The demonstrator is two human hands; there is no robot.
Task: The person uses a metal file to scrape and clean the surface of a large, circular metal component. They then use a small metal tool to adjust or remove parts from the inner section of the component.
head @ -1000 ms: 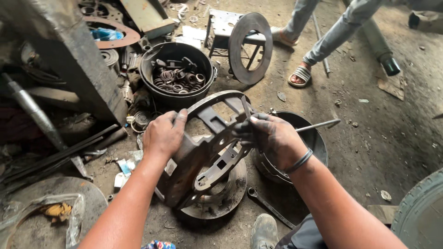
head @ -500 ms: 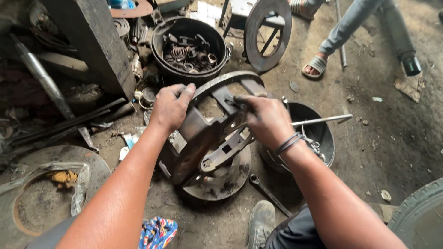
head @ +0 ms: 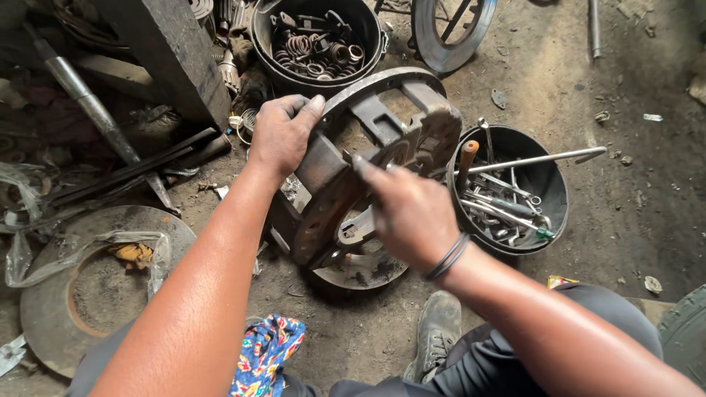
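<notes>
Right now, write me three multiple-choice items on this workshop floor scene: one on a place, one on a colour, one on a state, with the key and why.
1. Where does the tub of wrenches sit relative to the rusty round housing?
A. To its right
B. To its left
C. On top of it

2. What colour is the bucket holding springs and rings?
A. White
B. Black
C. Yellow

3. How does the left hand stand?
A. Flat on the dirt floor
B. Holding a hammer
C. Gripping the housing's rim

Key:
1. A, the tub lies on the ground at the housing's right side.
2. B, its wall and rim are black.
3. C, its fingers curl over the housing's upper left rim, while the right hand rests against the housing's front.
</notes>
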